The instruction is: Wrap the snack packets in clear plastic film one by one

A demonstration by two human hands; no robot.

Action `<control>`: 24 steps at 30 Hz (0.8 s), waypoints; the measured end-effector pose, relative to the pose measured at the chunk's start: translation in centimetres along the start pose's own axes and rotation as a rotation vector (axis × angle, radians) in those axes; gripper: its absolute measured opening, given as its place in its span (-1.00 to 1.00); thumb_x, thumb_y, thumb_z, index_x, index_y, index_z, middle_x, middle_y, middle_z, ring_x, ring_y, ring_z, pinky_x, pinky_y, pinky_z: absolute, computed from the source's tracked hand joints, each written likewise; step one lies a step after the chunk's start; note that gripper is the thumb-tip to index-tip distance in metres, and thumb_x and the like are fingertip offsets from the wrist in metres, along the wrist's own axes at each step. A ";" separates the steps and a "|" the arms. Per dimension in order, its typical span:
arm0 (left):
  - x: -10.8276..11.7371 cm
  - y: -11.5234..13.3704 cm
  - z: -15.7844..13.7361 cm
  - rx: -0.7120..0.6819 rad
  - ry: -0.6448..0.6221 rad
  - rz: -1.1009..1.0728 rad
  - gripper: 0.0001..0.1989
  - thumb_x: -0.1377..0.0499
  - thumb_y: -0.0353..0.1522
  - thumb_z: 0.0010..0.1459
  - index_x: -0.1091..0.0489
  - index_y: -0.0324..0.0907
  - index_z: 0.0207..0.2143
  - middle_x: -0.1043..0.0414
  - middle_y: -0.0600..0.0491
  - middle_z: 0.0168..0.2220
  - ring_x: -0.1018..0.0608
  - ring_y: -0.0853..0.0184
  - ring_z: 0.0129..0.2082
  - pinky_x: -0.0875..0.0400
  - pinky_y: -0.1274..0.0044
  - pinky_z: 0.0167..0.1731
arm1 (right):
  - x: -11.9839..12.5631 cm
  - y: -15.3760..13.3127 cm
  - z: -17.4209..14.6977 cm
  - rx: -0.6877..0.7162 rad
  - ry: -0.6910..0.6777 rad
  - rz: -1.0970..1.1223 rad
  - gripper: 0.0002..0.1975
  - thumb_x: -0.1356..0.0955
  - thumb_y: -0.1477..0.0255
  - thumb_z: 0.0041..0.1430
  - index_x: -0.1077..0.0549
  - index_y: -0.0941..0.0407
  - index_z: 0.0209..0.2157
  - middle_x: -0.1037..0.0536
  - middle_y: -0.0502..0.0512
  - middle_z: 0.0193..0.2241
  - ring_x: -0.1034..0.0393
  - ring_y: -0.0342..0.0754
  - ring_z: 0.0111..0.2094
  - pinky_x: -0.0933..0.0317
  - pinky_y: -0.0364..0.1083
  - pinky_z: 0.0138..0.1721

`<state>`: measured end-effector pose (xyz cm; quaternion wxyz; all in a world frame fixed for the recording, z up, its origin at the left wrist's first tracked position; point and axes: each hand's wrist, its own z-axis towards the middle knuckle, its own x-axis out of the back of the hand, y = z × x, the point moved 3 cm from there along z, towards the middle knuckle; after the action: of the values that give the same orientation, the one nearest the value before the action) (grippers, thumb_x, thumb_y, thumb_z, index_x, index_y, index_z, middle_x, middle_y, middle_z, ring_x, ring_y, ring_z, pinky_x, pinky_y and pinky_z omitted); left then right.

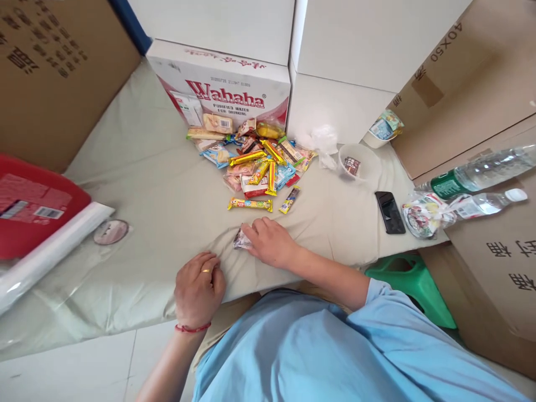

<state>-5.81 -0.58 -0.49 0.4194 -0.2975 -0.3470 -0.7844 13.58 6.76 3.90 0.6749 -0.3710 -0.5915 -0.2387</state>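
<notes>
Near the front of the cloth-covered surface (pixel 176 190), my right hand (pixel 270 241) is closed on a small wrapped snack (pixel 242 239), whose shiny dark-and-clear wrapper shows left of the fingers. My left hand (pixel 199 285) rests on the cloth edge, curled closed, with a ring and a red bracelet; whatever lies under its fingers, if anything, is hidden. Just beyond the right hand lie a yellow snack bar (pixel 250 204) and a smaller yellow-and-blue packet (pixel 290 200). Behind them spreads a heap of colourful wrapped snacks (pixel 255 162).
A Wahaha carton (pixel 226 89) backs the heap. On the right are a clear plastic bowl (pixel 371 167) holding a cocoa packet, a phone (pixel 390 212) and plastic bottles (pixel 486 173). A red package (pixel 37 201) and a plastic-film roll (pixel 54 251) lie left. A green stool (pixel 414 285) stands below.
</notes>
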 end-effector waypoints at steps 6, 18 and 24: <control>0.7 0.5 0.2 0.137 -0.015 -0.182 -0.81 -0.12 -0.49 0.28 -0.49 -0.14 -0.14 -0.56 -0.10 -0.10 -0.58 0.15 0.03 -0.48 0.29 0.06 | -0.6 1.7 -0.7 0.041 0.071 0.307 -0.70 -0.38 0.35 0.37 -0.40 0.15 0.06 -0.49 0.24 -0.09 -0.33 0.12 -0.05 -0.27 0.08 0.03; -4.0 1.8 5.9 0.506 -0.318 -0.137 -0.72 -0.05 -0.31 0.24 -0.49 -0.17 -0.12 -0.53 -0.18 -0.07 -0.49 0.00 0.01 -0.38 0.14 0.08 | -0.2 0.5 0.2 -0.165 0.069 0.175 -0.83 -0.28 0.48 0.43 -0.46 0.13 -0.04 -0.46 0.19 -0.12 -0.35 0.05 -0.19 -0.22 -0.04 -0.18; -2.7 2.6 6.6 0.640 -0.352 -0.282 -0.92 -0.10 -0.29 0.15 -0.32 -0.09 -0.35 -0.47 0.01 -0.29 -0.52 0.23 -0.34 -0.41 0.40 -0.26 | 0.5 -0.2 -1.2 -0.070 0.092 0.169 -0.85 -0.26 0.48 0.44 -0.47 0.16 -0.12 -0.49 0.25 -0.12 -0.31 0.12 -0.09 -0.24 0.04 -0.03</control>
<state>-1.17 4.87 2.09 0.3131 -0.2309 -0.6783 -0.6233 14.24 5.77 4.41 0.7058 -0.4316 -0.5177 -0.2181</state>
